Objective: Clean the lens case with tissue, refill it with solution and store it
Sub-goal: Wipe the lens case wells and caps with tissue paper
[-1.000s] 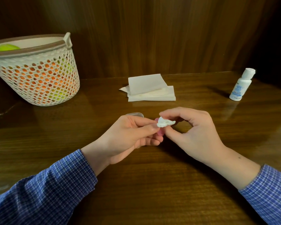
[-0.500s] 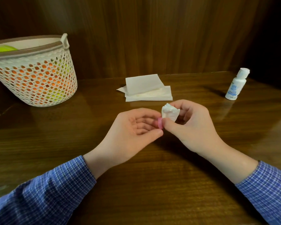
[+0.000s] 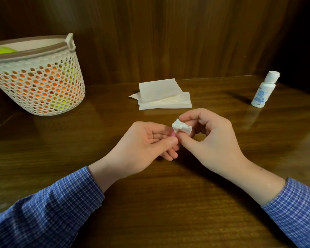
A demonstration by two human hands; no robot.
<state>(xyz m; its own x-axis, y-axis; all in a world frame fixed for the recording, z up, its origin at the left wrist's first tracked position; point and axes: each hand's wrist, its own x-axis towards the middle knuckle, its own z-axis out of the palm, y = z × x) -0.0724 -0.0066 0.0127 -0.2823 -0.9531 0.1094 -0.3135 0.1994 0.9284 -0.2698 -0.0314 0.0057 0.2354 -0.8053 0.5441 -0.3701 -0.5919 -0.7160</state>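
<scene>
My left hand (image 3: 143, 142) pinches a small pink lens case part (image 3: 227, 134) between thumb and fingers; only its edge shows. My right hand (image 3: 211, 140) pinches a crumpled white tissue (image 3: 182, 128) right against the pink piece. Both hands hover just above the wooden table (image 3: 150, 203) at its middle. A white solution bottle (image 3: 263, 90) with a blue label stands upright at the far right, its cap on.
A stack of folded white tissues (image 3: 163, 94) lies behind the hands. A white perforated basket (image 3: 38, 76) with orange and green things inside stands at the far left. A wooden wall panel rises behind the table.
The crumpled tissue has turned and lifted a little in my right hand's fingers. My left hand has rotated so its palm faces up more. A clear piece seen behind it one second ago is hidden.
</scene>
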